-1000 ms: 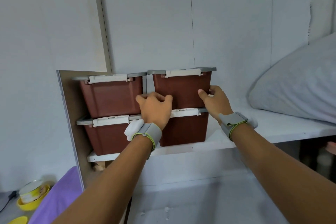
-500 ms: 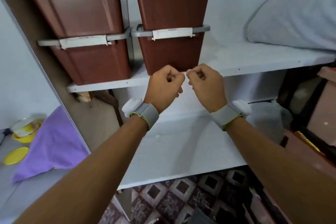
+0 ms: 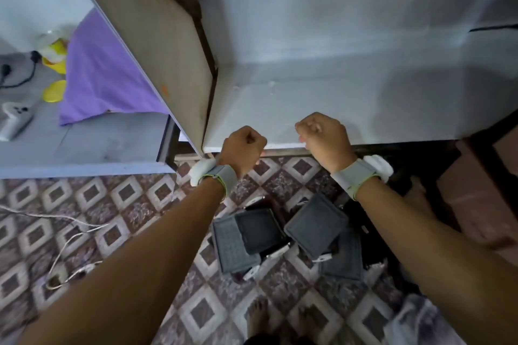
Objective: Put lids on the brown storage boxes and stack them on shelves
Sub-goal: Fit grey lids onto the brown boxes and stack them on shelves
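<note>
Several grey lids with white latches lie in a loose pile on the patterned floor below my hands. Dark box shapes show under and between them, too dim to make out. My left hand is closed in a fist with nothing in it, held in front of the white shelf's front edge. About a hand's width to its right, my right hand is also a closed, empty fist. The stacked brown boxes on the upper shelf are out of view.
A bare white shelf spans the middle, bounded on the left by a brown side panel. Left of that is a low surface with a purple cloth, yellow dishes and a white controller. White cables trail on the floor. My bare feet stand below.
My view has tipped down from the stacked brown boxes to the floor. Both hands let go of the top right box, drew back, closed into fists and lowered.
</note>
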